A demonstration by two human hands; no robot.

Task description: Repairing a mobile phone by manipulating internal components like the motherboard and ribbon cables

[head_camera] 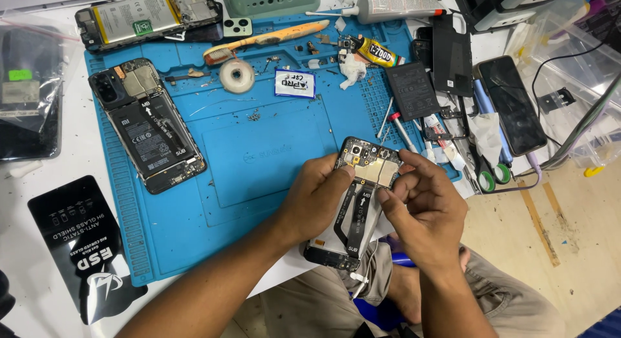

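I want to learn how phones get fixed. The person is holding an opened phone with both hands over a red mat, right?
Not quite. The head view shows both hands, left hand and right hand, holding the opened phone, but the mat is blue, not red.

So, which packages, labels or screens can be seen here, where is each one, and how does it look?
Black flat packet: lower left, on the white table, white print.
White label card: on the blue mat, blue border.
Glue tube: top of the mat, yellow and black.
Dark phone screen: right side, switched off.
Clear bag: far left, small green sticker.
Opened phone: held in left hand and right hand.
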